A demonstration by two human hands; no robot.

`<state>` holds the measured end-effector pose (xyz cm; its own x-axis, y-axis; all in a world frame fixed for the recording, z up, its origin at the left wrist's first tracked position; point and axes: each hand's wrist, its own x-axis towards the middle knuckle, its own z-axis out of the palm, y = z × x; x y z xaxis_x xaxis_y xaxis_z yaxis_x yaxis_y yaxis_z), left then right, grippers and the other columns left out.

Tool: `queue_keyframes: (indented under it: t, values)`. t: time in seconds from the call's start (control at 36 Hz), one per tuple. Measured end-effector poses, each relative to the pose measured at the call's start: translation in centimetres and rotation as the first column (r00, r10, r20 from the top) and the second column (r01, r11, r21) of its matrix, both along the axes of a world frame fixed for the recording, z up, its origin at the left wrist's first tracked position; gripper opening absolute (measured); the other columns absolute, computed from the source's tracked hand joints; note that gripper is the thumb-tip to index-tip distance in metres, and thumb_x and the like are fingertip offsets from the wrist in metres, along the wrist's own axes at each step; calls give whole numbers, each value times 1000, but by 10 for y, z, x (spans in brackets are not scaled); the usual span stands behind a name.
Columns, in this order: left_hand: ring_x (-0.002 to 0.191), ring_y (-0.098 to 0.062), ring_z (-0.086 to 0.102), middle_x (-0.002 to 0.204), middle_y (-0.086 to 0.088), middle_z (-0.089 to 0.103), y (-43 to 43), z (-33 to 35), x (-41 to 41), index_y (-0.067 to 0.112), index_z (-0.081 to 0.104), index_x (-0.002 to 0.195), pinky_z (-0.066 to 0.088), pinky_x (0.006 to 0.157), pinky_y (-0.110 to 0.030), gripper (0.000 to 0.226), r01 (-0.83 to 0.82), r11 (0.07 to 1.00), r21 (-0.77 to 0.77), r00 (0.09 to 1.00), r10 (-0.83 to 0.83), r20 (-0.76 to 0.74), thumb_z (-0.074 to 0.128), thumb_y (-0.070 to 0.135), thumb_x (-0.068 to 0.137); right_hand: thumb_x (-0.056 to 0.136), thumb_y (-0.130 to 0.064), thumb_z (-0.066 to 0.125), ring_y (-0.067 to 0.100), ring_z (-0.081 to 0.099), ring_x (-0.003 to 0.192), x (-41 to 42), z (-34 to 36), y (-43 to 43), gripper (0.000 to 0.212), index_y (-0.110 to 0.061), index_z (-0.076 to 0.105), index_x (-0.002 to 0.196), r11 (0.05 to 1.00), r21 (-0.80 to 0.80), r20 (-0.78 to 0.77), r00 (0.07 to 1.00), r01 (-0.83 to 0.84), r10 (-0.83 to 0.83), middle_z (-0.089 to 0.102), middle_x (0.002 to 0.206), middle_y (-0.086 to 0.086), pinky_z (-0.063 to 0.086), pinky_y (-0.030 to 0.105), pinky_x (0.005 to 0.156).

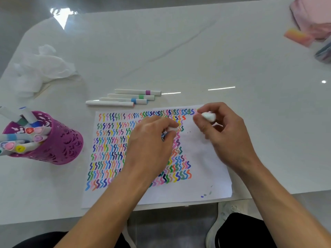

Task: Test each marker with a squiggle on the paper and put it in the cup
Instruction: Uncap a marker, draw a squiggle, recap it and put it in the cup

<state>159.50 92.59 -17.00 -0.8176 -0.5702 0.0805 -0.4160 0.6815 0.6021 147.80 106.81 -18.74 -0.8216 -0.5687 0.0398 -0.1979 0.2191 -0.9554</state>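
The marker point(172, 129) in play is held above the paper point(202, 158), near its upper middle, and it is in two white pieces. The left hand point(150, 140) pinches one between thumb and curled fingers. The right hand point(223, 133) grips the other piece point(208, 116) just to the right, and the two are apart. Both are blurred, so which is the cap and which the barrel I cannot say for sure. Holding the two parts separate suits either uncapping before a squiggle or capping after one. Both hands hover beside the bare right-hand part of the sheet, the only room left for a new mark. My judgement is that the squiggle step is in hand here, not the drop into the cup.

There is one sheet, covered across its left and middle with rows of coloured squiggles. Four capped markers point(138, 92) lie side by side on the desk point(179, 51) just beyond the paper's top edge. They are within easy reach and probably waiting their turn. One purple cut-out cup point(62, 140) stands well to the left, on the side of the left hand. It is already crowded with markers, many more than the four lying loose. One crumpled tissue point(41, 68) sits further back on the left.
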Motion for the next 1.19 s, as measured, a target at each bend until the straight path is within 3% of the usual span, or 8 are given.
queue_keyframes:
  t: [0.14, 0.22, 0.39, 0.47, 0.56, 0.89, 1.14, 1.19]
  values:
    - [105, -10, 58, 104, 11, 70, 0, -8, -4, 25, 80, 100, 35, 89, -14, 14, 53, 996, -74, 998, -54, -15, 75, 19, 88, 100, -38, 59, 11, 58, 63, -2, -6, -3, 11, -31, 64, 93, 997, -32, 25, 997, 71, -70, 65, 68, -4, 45, 28, 59]
    - [103, -13, 59, 104, 9, 72, 0, -12, -5, 22, 80, 97, 32, 88, -13, 14, 84, 987, -134, 996, -86, -6, 78, 15, 85, 98, -33, 63, 13, 66, 65, -3, -9, -4, 9, -29, 61, 106, 994, -40, 39, 995, 97, -96, 71, 71, 0, 50, 29, 61]
    - [102, -13, 58, 103, 10, 71, 1, -16, -6, 23, 79, 97, 38, 88, -19, 13, 94, 980, -176, 996, -93, 13, 77, 17, 86, 92, -23, 75, 21, 73, 68, -1, -13, -8, 11, -16, 67, 94, 989, -63, 83, 988, 137, -132, 77, 77, 3, 59, 36, 58]
    - [102, -14, 58, 103, 9, 71, 1, -17, -7, 23, 79, 97, 38, 88, -20, 13, 90, 982, -169, 996, -88, 16, 76, 16, 86, 93, -22, 76, 30, 71, 70, -2, -17, -10, 11, -17, 67, 92, 988, -18, 62, 987, 151, -149, 76, 79, 5, 59, 50, 61]
    - [102, -13, 58, 103, 10, 71, 1, -16, -7, 23, 79, 98, 38, 87, -19, 13, 91, 982, -167, 996, -87, 27, 76, 17, 87, 93, -24, 77, 33, 69, 71, -2, -20, -12, 12, -18, 67, 90, 987, 9, 32, 987, 158, -159, 75, 79, 4, 57, 53, 63]
    - [103, -12, 58, 104, 10, 71, 0, -15, -7, 23, 78, 99, 42, 87, -22, 12, 83, 984, -161, 996, -78, 32, 75, 18, 88, 95, -26, 75, 29, 70, 71, -1, -22, -14, 12, -23, 66, 89, 990, 37, 3, 991, 133, -133, 75, 79, 2, 57, 49, 62]
    - [102, -13, 57, 103, 10, 70, 2, -15, -7, 23, 77, 98, 40, 84, -21, 11, 64, 983, -172, 997, -57, 48, 75, 19, 88, 93, -24, 78, 28, 64, 64, -1, -20, -14, 16, -17, 66, 85, 990, 38, 22, 990, 138, -139, 73, 71, 6, 49, 30, 52]
    - [102, -12, 56, 102, 11, 70, 3, -15, -8, 23, 78, 98, 40, 84, -21, 11, 58, 983, -173, 998, -51, 49, 75, 20, 88, 93, -23, 78, 29, 63, 63, -1, -20, -15, 17, -16, 66, 84, 988, 31, 25, 988, 151, -152, 72, 71, 6, 50, 32, 52]
